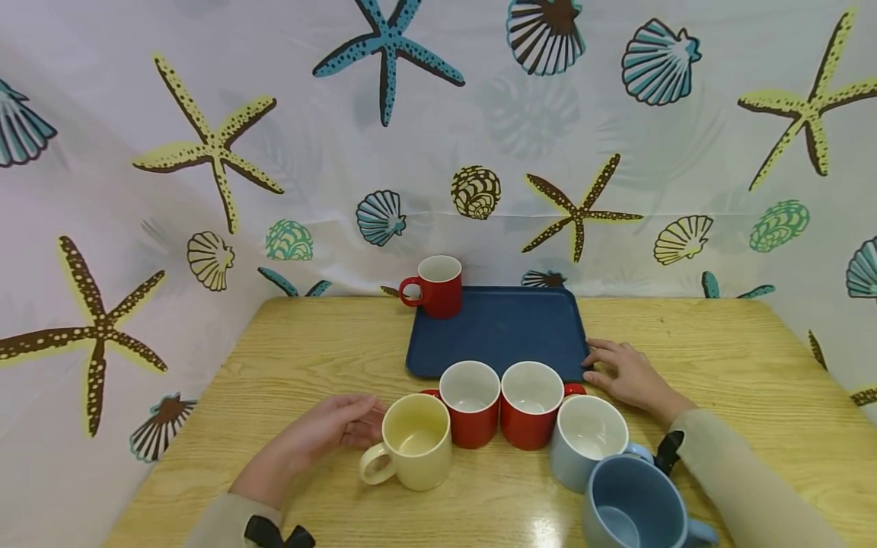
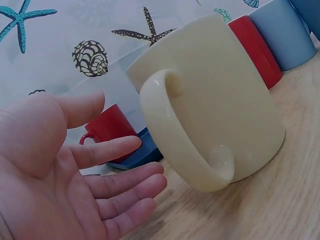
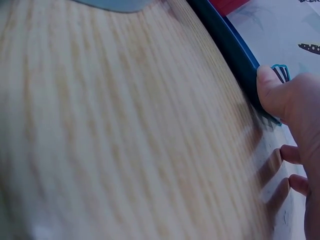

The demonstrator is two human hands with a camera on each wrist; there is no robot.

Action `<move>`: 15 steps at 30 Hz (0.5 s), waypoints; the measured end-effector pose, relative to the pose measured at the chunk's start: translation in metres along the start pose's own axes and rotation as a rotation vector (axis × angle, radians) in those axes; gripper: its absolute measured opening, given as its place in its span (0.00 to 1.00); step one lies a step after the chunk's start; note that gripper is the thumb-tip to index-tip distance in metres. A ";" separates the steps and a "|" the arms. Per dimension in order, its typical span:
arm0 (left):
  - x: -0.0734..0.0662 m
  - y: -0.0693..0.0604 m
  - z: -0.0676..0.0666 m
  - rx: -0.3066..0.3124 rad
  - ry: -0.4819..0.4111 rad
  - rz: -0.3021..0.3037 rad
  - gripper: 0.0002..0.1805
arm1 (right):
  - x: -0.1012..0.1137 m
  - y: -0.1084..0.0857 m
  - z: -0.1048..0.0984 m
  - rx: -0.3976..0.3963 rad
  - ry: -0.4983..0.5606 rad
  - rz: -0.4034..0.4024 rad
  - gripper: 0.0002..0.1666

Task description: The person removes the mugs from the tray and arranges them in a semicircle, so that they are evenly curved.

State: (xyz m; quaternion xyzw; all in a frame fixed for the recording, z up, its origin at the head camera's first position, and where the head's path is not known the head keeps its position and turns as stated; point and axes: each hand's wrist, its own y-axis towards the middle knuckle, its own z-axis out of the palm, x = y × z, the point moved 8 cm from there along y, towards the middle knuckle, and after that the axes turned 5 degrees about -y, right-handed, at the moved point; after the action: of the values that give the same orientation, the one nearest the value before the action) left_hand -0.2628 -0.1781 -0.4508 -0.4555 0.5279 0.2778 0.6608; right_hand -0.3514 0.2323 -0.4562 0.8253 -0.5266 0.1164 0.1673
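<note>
My left hand (image 1: 332, 428) is just left of a cream mug (image 1: 432, 462), fingers loosely extended. In the left wrist view the palm faces up with a gap to the mug's handle. At the right edge of a dark blue tray (image 1: 510, 331) is my right hand (image 1: 632, 378), its thumb touching the rim near the corner in the right wrist view. Its other fingers are spread and hold nothing. On the tray's far left corner stands a red mug (image 1: 444, 297) with a white inside, handle leftward.
Two red mugs (image 1: 474, 426) (image 1: 529, 428) stand side by side before the tray. To their right are a light blue mug (image 1: 570, 460) and a darker blue mug (image 1: 596, 525), close to the right forearm. A patterned cloth (image 1: 425, 137) hangs behind the wooden table (image 1: 329, 335).
</note>
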 end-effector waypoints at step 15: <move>-0.011 0.021 -0.014 -0.088 -0.011 0.012 0.27 | -0.001 0.000 0.001 -0.019 -0.009 -0.021 0.13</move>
State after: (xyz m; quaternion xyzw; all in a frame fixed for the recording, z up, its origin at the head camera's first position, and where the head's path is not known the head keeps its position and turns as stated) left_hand -0.2899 -0.1806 -0.4475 -0.4794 0.5142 0.3073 0.6413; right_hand -0.3514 0.2328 -0.4574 0.8297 -0.5197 0.1058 0.1740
